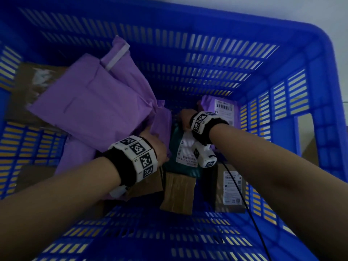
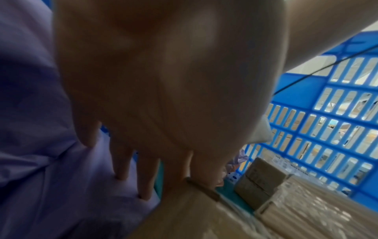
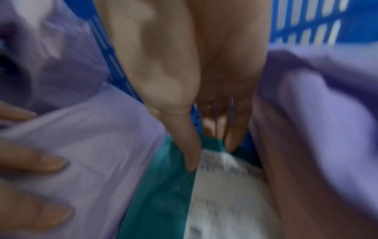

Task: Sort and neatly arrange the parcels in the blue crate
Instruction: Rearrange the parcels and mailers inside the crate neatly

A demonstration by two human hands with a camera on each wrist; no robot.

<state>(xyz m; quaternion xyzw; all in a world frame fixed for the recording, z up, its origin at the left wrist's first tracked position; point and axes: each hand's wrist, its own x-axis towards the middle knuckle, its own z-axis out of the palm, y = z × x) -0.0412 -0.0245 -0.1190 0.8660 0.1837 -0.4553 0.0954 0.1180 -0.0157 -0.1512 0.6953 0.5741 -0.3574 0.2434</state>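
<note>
From the head view, inside the blue slatted plastic crate [image 1: 282, 53], our left hand [image 1: 156, 144] presses a large purple plastic mailer [image 1: 90, 102]. Left wrist: fingers [image 2: 122, 161] straight, spread. Right wrist: our right hand [image 3: 204, 80] pinches a teal labelled parcel [image 3: 163, 186].

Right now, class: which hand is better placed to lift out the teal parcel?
Right. The right hand already pinches the teal parcel at its top edge; the left hand presses flat against the purple mailer.
</note>
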